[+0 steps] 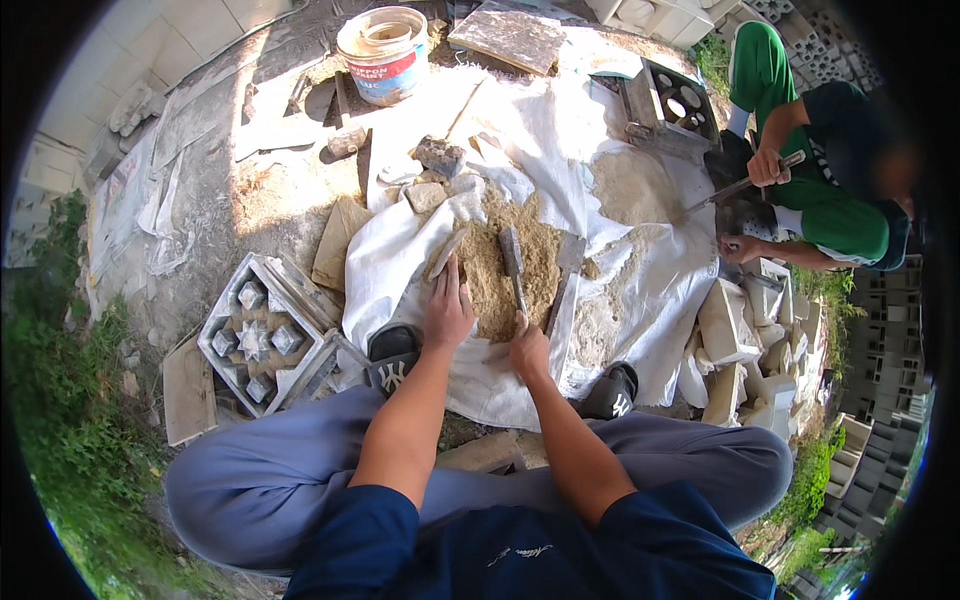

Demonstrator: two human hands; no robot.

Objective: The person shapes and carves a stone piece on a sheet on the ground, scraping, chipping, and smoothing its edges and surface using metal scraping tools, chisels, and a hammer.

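A mound of damp sandy mix point(535, 262) lies on a white woven sheet point(385, 275) between my feet. My right hand point(529, 350) is closed round the thin handle of a small trowel-like tool point(512, 255), whose narrow grey head rests on the mix. At the mound's left edge, my left hand point(448, 312) has its fingers against a pale flat piece point(447, 254) and seems to grip its near end. Just right of the mix lies a flat grey board point(566, 290), tilted on the sheet.
On the left sits a patterned mould point(252, 335). Stones point(427, 197), a mallet point(346, 142) and a paint bucket point(383, 55) are farther off. Another person's hand point(768, 167) holds a long tool at the right, near a sand pile point(633, 187). Broken pale blocks point(728, 322) lie nearer.
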